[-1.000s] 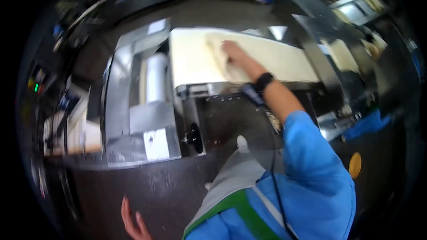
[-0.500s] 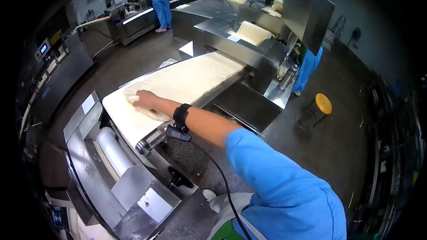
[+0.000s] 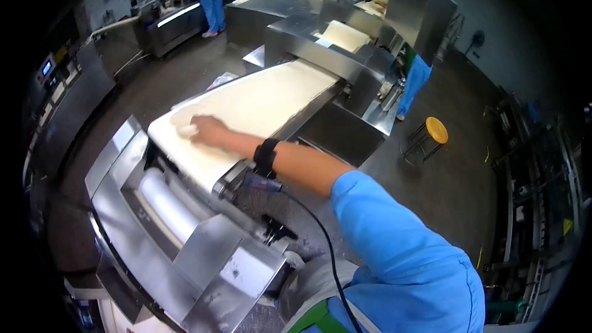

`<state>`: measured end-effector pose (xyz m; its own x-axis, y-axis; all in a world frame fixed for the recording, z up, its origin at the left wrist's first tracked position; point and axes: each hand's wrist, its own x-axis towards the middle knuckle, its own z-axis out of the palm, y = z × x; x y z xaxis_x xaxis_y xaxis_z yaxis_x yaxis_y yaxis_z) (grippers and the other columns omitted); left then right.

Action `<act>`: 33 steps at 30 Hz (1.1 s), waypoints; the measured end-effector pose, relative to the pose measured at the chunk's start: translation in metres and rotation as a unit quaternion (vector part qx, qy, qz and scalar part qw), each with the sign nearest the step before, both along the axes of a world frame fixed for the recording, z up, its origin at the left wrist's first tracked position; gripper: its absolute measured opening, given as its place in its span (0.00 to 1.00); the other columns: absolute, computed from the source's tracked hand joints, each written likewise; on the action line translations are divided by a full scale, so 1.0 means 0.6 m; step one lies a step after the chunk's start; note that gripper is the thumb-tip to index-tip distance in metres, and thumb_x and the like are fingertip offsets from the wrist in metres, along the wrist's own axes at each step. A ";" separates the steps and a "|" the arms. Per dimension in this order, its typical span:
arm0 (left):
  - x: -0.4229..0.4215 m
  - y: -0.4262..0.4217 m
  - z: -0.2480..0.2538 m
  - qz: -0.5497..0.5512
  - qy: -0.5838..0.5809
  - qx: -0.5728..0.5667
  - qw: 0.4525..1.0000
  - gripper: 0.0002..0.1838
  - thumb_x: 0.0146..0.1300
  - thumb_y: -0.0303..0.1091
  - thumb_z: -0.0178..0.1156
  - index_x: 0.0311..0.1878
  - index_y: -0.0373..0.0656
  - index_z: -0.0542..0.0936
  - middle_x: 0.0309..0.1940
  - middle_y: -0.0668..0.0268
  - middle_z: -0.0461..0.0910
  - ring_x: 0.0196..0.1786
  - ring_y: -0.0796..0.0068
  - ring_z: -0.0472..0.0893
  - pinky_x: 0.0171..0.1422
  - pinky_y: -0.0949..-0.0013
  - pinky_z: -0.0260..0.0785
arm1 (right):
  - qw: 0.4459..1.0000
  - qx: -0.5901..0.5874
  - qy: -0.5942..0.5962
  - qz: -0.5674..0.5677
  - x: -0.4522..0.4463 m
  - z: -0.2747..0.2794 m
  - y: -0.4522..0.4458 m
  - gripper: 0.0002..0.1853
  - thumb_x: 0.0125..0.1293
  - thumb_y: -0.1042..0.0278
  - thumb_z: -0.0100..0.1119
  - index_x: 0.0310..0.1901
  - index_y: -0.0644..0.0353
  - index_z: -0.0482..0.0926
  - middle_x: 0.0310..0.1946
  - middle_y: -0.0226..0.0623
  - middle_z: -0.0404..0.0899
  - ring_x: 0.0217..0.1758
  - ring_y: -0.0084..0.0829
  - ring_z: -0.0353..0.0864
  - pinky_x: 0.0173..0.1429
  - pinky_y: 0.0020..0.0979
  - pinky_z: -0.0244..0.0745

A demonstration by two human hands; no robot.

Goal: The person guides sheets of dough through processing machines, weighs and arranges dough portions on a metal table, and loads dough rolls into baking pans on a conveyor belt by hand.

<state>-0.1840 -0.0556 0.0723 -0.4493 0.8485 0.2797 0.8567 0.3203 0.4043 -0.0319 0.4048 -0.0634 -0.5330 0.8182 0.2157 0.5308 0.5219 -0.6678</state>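
Note:
My right hand (image 3: 208,131) reaches over a conveyor belt (image 3: 206,169) near its rounded end, with fingers curled around part of the pale dough (image 3: 185,117). The gripped dough is bunched up at the fingertips; motion blurs it slightly. A wide, flat dough sheet (image 3: 265,98) stretches from there along the belt to the steel machine. Around my right wrist is a black strap (image 3: 265,155), with a small device (image 3: 262,182) and a black cable hanging by it. My left hand is out of view.
Below the belt end lies a steel frame with a white roller (image 3: 169,206). A steel machine (image 3: 364,71) stands at the belt's far end. A yellow-topped stool (image 3: 436,130) is on the right. One person in blue (image 3: 208,0) stands at the back; another is partly hidden behind the machine.
The camera view has shifted and tilted. My right hand stays at the dough near the belt end; the raised dough loop beneath my wrist no longer shows.

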 end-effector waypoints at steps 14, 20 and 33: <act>-0.157 0.093 0.072 -0.263 0.043 0.009 0.964 0.20 0.52 0.29 0.52 0.51 0.41 0.72 0.51 0.57 0.70 0.54 0.59 0.69 0.58 0.62 0.58 | 0.995 0.005 -0.061 -0.076 -0.005 0.061 -0.109 0.28 0.47 0.66 0.62 0.51 0.63 0.67 0.44 0.49 0.71 0.48 0.41 0.71 0.51 0.34 0.64; -0.172 0.348 0.013 -0.354 -0.002 -0.070 0.933 0.20 0.54 0.36 0.54 0.52 0.45 0.71 0.48 0.58 0.72 0.48 0.63 0.72 0.51 0.67 0.63 | 0.974 0.106 -0.158 -0.119 -0.020 0.075 -0.148 0.25 0.42 0.69 0.62 0.45 0.63 0.67 0.41 0.47 0.69 0.45 0.47 0.69 0.48 0.40 0.68; -0.095 0.640 -0.118 -0.485 0.211 0.050 0.847 0.19 0.39 0.29 0.62 0.41 0.46 0.75 0.44 0.66 0.74 0.52 0.65 0.68 0.52 0.62 0.58 | 0.993 0.041 -0.021 -0.106 -0.020 0.078 -0.169 0.22 0.45 0.63 0.60 0.41 0.67 0.70 0.39 0.50 0.70 0.47 0.45 0.69 0.51 0.37 0.64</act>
